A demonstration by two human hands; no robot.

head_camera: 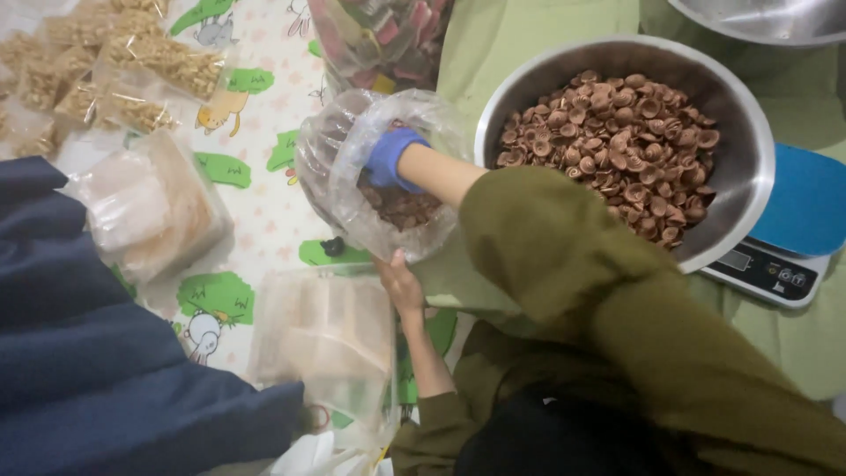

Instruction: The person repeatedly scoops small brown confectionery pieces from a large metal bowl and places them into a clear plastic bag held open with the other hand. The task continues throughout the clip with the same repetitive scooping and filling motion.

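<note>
My right hand (394, 157), in a blue glove, reaches down into a clear plastic bag (348, 145). Its fingers are curled above the brown shell-shaped snacks (401, 207) at the bottom of the bag, and the plastic blurs whether it grips any. My bare left hand (401, 284) holds the bag from below at its near edge. Just right of the bag stands a large steel bowl (749, 176) heaped with the same brown snacks (617, 132). Both arms wear olive-green sleeves.
A blue-topped digital scale (793, 229) sits right of the bowl, and a second steel bowl (767, 18) is at the top right. Sealed snack packets (132, 62) and stacks of clear bags (150, 203) lie on the cartoon-print mat (273, 115). Dark blue cloth (88, 353) covers the left.
</note>
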